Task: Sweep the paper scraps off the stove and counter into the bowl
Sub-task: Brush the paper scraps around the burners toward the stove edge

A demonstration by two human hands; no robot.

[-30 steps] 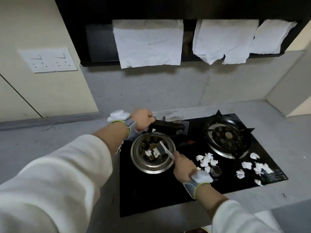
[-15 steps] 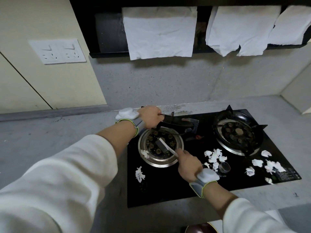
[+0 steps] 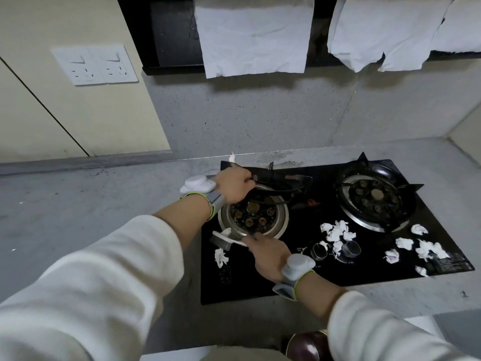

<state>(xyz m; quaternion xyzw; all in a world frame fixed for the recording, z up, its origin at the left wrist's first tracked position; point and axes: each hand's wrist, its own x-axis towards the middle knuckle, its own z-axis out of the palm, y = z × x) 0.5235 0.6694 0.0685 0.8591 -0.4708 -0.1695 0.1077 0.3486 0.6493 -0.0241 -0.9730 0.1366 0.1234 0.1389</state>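
Observation:
My left hand grips the black pan support, lifted and tilted off the left burner of the black glass stove. My right hand holds a small white-handled brush at the burner's front left rim, where it touches a paper scrap. Another scrap lies on the glass just below. A cluster of white paper scraps sits mid-stove, and several more scraps lie at the right front. A dark bowl shows at the bottom edge, below the counter.
The right burner keeps its pan support on. Two knobs sit at the stove's front. A scrap lies on the grey counter behind the stove. White cloths hang from the hood overhead.
The brush has swept from inside the left burner out to its front left rim, pushing scraps onto the glass. My left hand still holds the raised pan support.

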